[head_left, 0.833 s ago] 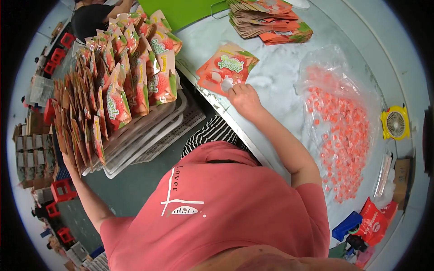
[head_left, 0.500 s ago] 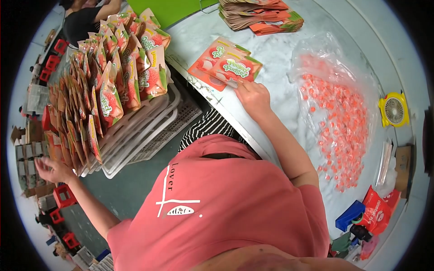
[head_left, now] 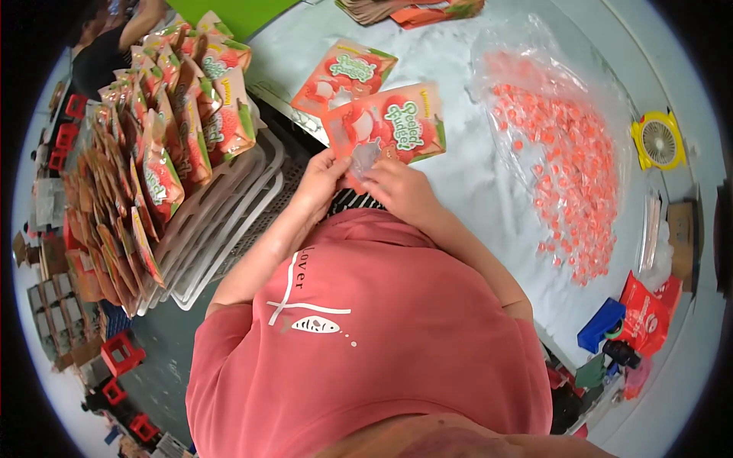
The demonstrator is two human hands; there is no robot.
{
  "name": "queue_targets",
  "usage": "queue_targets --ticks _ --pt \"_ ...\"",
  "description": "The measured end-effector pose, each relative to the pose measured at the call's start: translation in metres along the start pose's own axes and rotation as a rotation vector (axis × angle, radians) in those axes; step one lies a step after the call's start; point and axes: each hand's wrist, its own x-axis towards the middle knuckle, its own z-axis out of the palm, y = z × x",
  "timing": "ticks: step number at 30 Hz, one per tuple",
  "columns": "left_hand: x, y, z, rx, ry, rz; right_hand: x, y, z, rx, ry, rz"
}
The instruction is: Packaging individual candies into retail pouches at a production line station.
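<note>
My left hand (head_left: 321, 183) and my right hand (head_left: 402, 191) both pinch the near edge of a pink-and-red flat pouch (head_left: 420, 124) printed with fruit. It lies tilted over the table's near edge, with a grey see-through window by my right fingers. Just beyond it a second pouch (head_left: 355, 67) of the same print lies on the table, partly overlapped. On my left, a crate (head_left: 200, 263) is crammed with upright filled pouches (head_left: 158, 177). Farther right a clear plastic bag (head_left: 489, 57) spills many small wrapped red candies (head_left: 576, 191).
A stack of flat pouches (head_left: 431, 11) lies at the table's far edge. At the right stand a yellow fan (head_left: 659, 140), a cardboard box (head_left: 685, 229), a red bag (head_left: 645, 313) and a blue holder (head_left: 601, 324). Another person (head_left: 107, 49) is at the far left.
My left hand has come from beside the crate to the pouch. My right hand has drawn the upper pouch nearer, off most of the one under it. The view has shifted slightly.
</note>
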Motion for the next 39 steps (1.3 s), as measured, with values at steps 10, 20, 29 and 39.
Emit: queue_targets --ticks 10,20,29,39 --pt "-0.002 0.012 -0.004 -0.105 -0.041 0.008 0.007 0.069 -0.049 -0.276 0.631 0.309" --pt "-0.001 0.014 -0.022 -0.216 0.002 0.007 -0.014 0.091 -0.071 0.887 0.107 0.825" --pt "-0.002 0.027 0.01 0.976 0.317 0.836 -0.017 0.055 -0.053 0.835 0.01 0.77" --pt "0.028 -0.005 0.034 0.615 -0.058 0.41 -0.001 0.025 -0.029 0.748 -0.109 0.601"
